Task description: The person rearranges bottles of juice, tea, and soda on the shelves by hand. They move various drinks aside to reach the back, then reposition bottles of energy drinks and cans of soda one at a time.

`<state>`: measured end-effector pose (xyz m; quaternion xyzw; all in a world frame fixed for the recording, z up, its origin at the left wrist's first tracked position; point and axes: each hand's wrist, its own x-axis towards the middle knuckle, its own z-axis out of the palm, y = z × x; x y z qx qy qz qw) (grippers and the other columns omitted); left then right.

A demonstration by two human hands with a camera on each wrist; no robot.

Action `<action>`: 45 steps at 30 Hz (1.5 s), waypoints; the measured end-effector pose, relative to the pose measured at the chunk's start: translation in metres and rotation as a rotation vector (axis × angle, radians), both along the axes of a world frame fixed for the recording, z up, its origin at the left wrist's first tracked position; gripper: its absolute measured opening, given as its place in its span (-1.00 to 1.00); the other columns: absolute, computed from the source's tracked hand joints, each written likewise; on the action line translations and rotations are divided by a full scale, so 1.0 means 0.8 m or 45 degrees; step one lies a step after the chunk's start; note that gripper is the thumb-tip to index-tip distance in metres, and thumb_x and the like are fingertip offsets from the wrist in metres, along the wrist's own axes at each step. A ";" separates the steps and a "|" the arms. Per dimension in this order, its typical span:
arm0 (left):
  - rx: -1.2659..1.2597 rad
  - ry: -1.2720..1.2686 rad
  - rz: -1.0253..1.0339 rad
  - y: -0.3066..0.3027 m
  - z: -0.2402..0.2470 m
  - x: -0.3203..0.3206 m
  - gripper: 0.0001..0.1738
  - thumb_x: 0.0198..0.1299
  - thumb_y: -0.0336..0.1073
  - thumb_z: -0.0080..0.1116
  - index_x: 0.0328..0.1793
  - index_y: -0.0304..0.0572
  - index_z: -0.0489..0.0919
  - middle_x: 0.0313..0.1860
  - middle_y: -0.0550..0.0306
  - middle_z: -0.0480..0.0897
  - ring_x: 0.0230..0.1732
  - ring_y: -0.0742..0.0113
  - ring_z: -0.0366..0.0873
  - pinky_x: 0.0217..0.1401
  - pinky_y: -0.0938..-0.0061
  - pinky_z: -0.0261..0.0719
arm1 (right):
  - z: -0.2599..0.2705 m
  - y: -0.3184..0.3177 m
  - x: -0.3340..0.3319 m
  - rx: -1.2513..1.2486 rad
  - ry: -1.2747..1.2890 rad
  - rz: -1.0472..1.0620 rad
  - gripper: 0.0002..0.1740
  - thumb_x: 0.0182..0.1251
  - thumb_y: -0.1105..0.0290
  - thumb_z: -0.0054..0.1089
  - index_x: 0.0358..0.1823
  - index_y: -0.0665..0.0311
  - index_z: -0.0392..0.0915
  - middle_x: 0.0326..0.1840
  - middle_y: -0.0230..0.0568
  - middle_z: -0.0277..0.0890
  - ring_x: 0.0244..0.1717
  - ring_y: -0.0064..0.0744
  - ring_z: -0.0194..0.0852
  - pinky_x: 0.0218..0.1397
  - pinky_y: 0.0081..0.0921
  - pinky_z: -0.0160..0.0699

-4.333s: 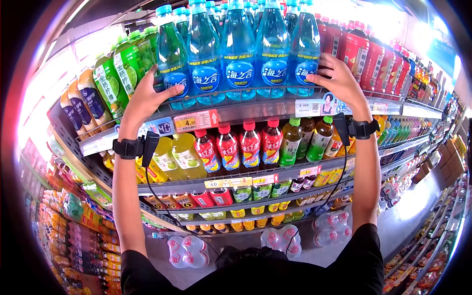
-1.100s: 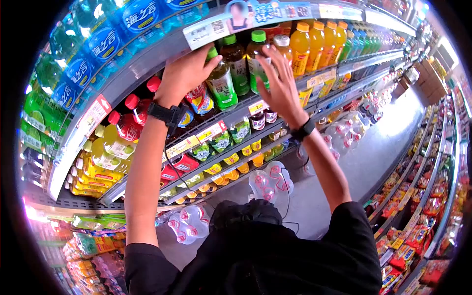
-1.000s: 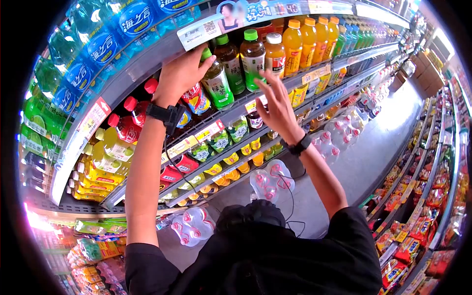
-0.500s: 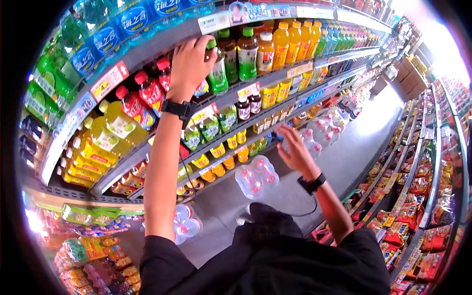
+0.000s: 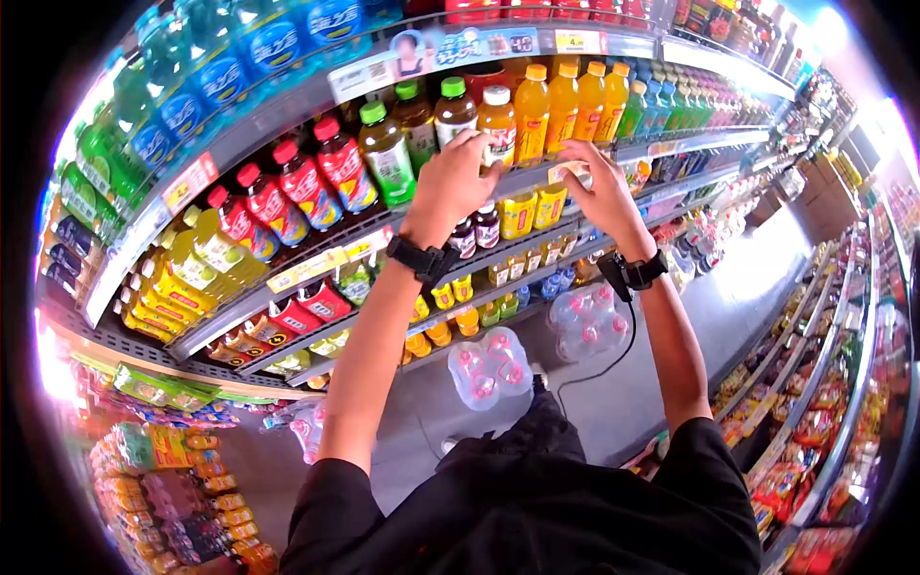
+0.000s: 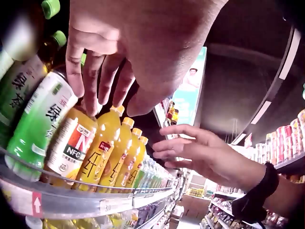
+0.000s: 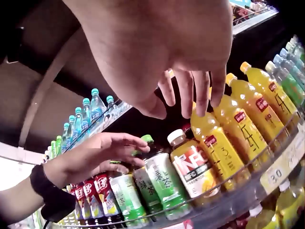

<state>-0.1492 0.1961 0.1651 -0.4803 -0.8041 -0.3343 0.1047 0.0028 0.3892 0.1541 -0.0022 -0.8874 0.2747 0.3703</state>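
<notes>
My left hand [image 5: 452, 190] reaches over the shelf front with loosely bent fingers, in front of a green tea bottle [image 5: 454, 110] and the white-capped NFC juice bottle [image 5: 497, 117]. In the left wrist view, its fingers hang at the neck of the NFC juice bottle [image 6: 72, 138]. To the right, my right hand [image 5: 606, 196] is raised with spread, slightly bent fingers before the orange drink bottles [image 5: 531, 120]. The right wrist view has these fingers near the top of the nearest orange drink bottle [image 7: 217, 145]. Nothing is gripped in either hand.
A wire rail [image 6: 95, 183] runs along the shelf front. Red iced tea bottles [image 5: 340, 168] stand left, blue bottles [image 5: 268, 43] on the shelf above. Water packs [image 5: 489, 369] lie on the floor by the person's feet. Another shelf [image 5: 815, 383] lines the aisle's right side.
My left hand has left the green tea bottle at the left and moved right towards the NFC juice. After dropping away, my right hand has risen to the orange drinks.
</notes>
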 end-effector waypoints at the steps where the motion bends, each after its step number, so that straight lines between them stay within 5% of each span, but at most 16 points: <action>1: 0.073 0.153 0.055 0.022 0.003 -0.003 -0.60 0.25 -0.26 0.33 0.19 -0.18 0.60 0.17 0.01 0.63 0.01 0.09 0.72 0.04 0.21 0.67 | 0.006 0.023 -0.011 0.040 0.030 0.023 -0.56 0.39 0.51 0.25 0.28 0.32 0.45 0.14 -0.09 0.68 0.18 -0.14 0.67 0.22 -0.29 0.58; 4: 0.241 0.489 0.199 0.075 0.000 -0.016 -0.51 0.22 -0.33 0.34 0.29 -0.17 0.55 0.27 0.04 0.57 0.15 -0.04 0.63 0.15 0.19 0.64 | 0.013 0.104 -0.038 0.235 0.088 -0.013 -0.57 0.40 0.47 0.25 0.27 0.30 0.47 0.18 -0.02 0.61 0.20 -0.01 0.63 0.21 -0.28 0.58; 6: 0.206 0.357 0.138 0.104 0.009 -0.018 -0.45 0.20 -0.34 0.36 0.34 -0.16 0.52 0.30 0.04 0.55 0.21 -0.06 0.59 0.20 0.19 0.62 | 0.042 0.139 -0.043 0.053 0.021 -0.032 -0.60 0.41 0.46 0.24 0.25 0.27 0.49 0.16 0.02 0.60 0.18 0.09 0.60 0.21 -0.26 0.57; 10: 0.119 0.361 0.281 0.154 0.037 -0.027 -0.26 0.19 -0.19 0.43 0.46 -0.17 0.38 0.31 -0.16 0.55 0.27 -0.23 0.53 0.32 0.09 0.55 | 0.067 0.236 -0.082 0.340 0.260 -0.014 -0.63 0.45 0.42 0.22 0.25 0.25 0.53 0.14 0.03 0.61 0.12 0.16 0.59 0.18 -0.21 0.57; 15: -0.121 0.190 0.336 0.191 0.039 -0.053 -0.22 0.27 0.04 0.37 0.49 -0.14 0.35 0.33 -0.26 0.56 0.27 -0.35 0.51 0.28 -0.01 0.55 | 0.070 0.304 -0.111 0.492 0.051 0.178 -0.60 0.51 0.30 0.22 0.31 0.21 0.53 0.16 -0.01 0.63 0.19 0.13 0.57 0.23 -0.21 0.55; 19: -0.088 0.232 0.288 0.192 0.048 -0.071 -0.49 0.39 0.03 0.25 0.29 -0.12 0.55 -0.17 -0.19 0.75 -0.14 -0.27 0.70 -0.05 0.03 0.63 | 0.067 0.336 -0.115 0.561 0.000 0.222 -0.56 0.51 0.28 0.23 0.36 0.16 0.51 0.16 -0.03 0.64 0.16 0.05 0.62 0.21 -0.24 0.57; 24: -0.134 0.241 0.176 0.195 0.050 -0.097 -0.55 0.36 -0.04 0.32 0.21 -0.17 0.57 -0.05 -0.10 0.72 -0.14 -0.01 0.68 0.01 0.24 0.62 | 0.048 0.365 -0.130 0.207 -0.120 0.211 -0.55 0.46 0.31 0.31 0.34 0.12 0.54 0.02 -0.13 0.72 -0.17 -0.27 0.74 -0.05 -0.40 0.67; 25: -0.119 0.234 0.165 0.195 0.049 -0.098 -0.55 0.37 -0.04 0.32 0.21 -0.16 0.57 -0.05 -0.08 0.72 -0.14 0.01 0.68 0.01 0.25 0.62 | 0.045 0.368 -0.134 0.217 -0.027 0.241 -0.55 0.45 0.32 0.33 0.35 0.07 0.57 -0.11 -0.10 0.72 -0.36 -0.31 0.62 -0.17 -0.40 0.63; 28: -0.071 0.242 0.139 0.196 0.047 -0.100 -0.55 0.37 -0.05 0.32 0.23 -0.16 0.57 -0.05 -0.04 0.74 -0.14 0.05 0.69 0.02 0.26 0.63 | 0.056 0.366 -0.123 0.345 -0.129 0.121 -0.53 0.44 0.33 0.33 0.36 0.02 0.57 -0.19 -0.03 0.68 -0.42 -0.36 0.49 -0.21 -0.38 0.58; 40: 0.015 0.159 0.171 0.206 0.040 -0.089 -0.57 0.36 -0.14 0.35 0.23 -0.19 0.60 0.01 0.00 0.75 -0.04 0.16 0.75 0.08 0.31 0.66 | 0.058 0.379 -0.126 0.332 -0.193 0.163 -0.53 0.44 0.29 0.35 0.36 0.00 0.57 -0.14 -0.17 0.72 -0.24 -0.39 0.71 -0.07 -0.43 0.70; 41: -0.002 0.124 0.184 0.205 0.040 -0.090 -0.57 0.35 -0.14 0.35 0.23 -0.19 0.60 0.03 0.00 0.74 -0.03 0.16 0.75 0.08 0.31 0.66 | 0.060 0.378 -0.125 0.337 -0.173 0.193 -0.52 0.41 0.21 0.38 0.33 0.01 0.58 -0.17 -0.04 0.73 -0.24 -0.18 0.72 -0.11 -0.35 0.67; 45: -0.031 0.137 0.195 0.204 0.045 -0.085 -0.58 0.36 -0.13 0.34 0.24 -0.16 0.60 0.05 -0.04 0.74 0.03 0.04 0.73 0.11 0.27 0.66 | 0.057 0.384 -0.133 0.318 -0.163 0.230 -0.54 0.45 0.16 0.33 0.32 0.03 0.58 -0.08 -0.06 0.73 -0.15 -0.11 0.73 -0.06 -0.33 0.67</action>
